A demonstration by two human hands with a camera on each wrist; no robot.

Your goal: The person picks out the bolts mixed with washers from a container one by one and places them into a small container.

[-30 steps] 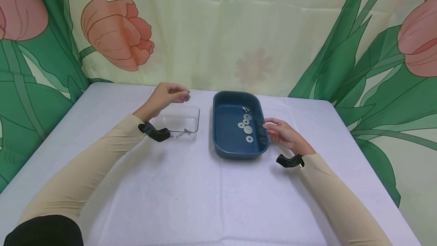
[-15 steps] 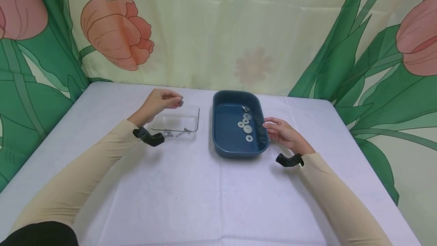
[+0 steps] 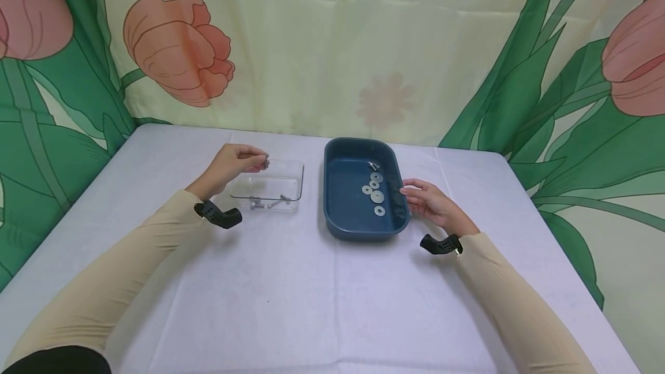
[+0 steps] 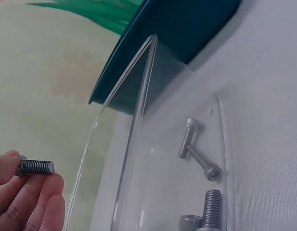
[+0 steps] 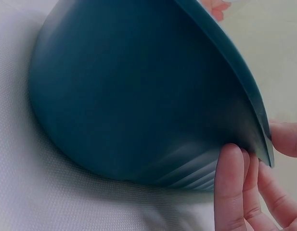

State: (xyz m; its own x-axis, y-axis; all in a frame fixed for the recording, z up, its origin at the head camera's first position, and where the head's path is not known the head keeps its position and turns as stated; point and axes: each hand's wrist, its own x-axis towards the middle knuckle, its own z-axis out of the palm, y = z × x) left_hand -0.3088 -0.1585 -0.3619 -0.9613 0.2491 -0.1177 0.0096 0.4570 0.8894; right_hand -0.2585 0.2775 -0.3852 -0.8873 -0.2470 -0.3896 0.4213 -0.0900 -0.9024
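My left hand (image 3: 228, 167) pinches a short threaded bolt (image 4: 37, 166) between thumb and fingers, above the left part of a clear plastic box (image 3: 291, 180). Several socket-head bolts (image 4: 212, 207) lie in the bottom of that box. To its right stands a dark blue tray (image 3: 332, 189) with several flat washers (image 3: 377, 197) and small metal pieces (image 3: 373, 166) near its far end. My right hand (image 3: 433, 206) holds the tray's right rim, with the thumb on one side of the edge and the fingers against the outer wall.
A white cloth (image 3: 291, 293) covers the table. Behind it hangs a curtain (image 3: 322, 62) printed with tulips and leaves. Each wrist carries a black camera strap, the left one (image 3: 218, 215) close to the clear box.
My left hand has moved left and down with the bolt, from beyond the clear box to over its left part. My right hand and the tray have stayed put.
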